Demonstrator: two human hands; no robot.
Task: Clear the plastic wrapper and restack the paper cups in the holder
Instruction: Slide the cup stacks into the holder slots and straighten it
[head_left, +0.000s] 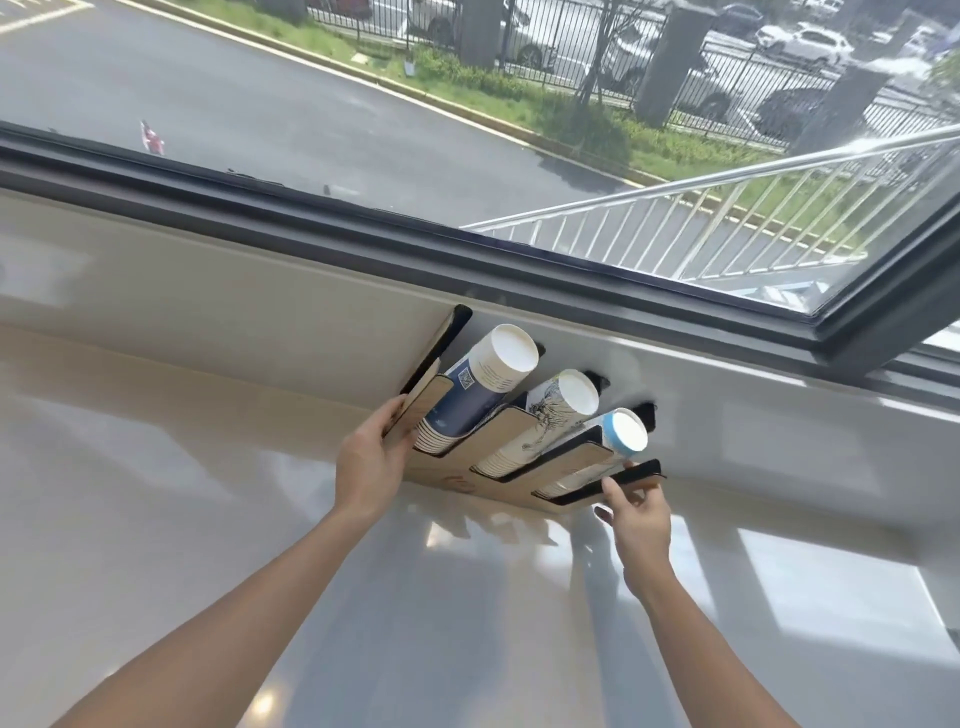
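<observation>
The cup holder (498, 457) is a flat wooden rack with black edges and 3 slots. It sits on the shiny pale worktop (208, 519), close to the wall under the window (467, 104). In each slot lies 1 stack of paper cups. The big stack (483, 379) on the left is dark blue and white. The middle stack (550, 415) is white with thin drawings on it. The small stack (618, 436) on the right is light blue and white.

All 3 stacks lie tilted, with their long sides running from near the person up and away toward the window. Their white round bottoms point up and to the right. Their open rims sit low, at the near end of the slots.

Both bare arms reach forward. The left hand (371, 457) wraps around the left edge of the holder, so its grip is holding the holder. The right hand (636, 514) has its fingertips (610, 486) pinched on the black right edge, so that grip holds the holder too.
</observation>
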